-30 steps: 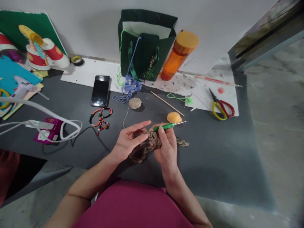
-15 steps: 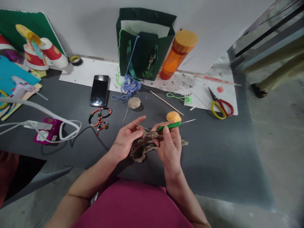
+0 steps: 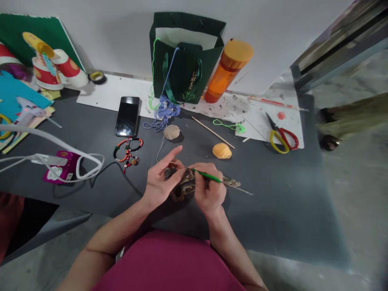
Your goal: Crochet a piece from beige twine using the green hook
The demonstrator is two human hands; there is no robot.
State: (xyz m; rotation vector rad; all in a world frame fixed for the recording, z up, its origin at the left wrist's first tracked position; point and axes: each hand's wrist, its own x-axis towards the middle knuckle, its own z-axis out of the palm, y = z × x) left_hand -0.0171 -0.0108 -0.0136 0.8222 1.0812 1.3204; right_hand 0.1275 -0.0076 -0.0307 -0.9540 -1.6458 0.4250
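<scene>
Brown crochet work (image 3: 184,188) sits between our two hands, low in the middle of the frame, above the dark table (image 3: 266,210). It lies long from left to right, and a thin tail (image 3: 232,182) pokes out past our right hand (image 3: 210,188). Our left hand (image 3: 160,182) pinches the left end, with one finger pointing up. Our right hand is closed tight around a green crochet hook (image 3: 207,176). The hook lies across the top of the work, and its thin metal end points down to the right. Both hands touch the work, so neither is nearer. A yarn ball (image 3: 171,131) sits up from our hands, and an orange lump (image 3: 222,150) sits just above our right hand.
</scene>
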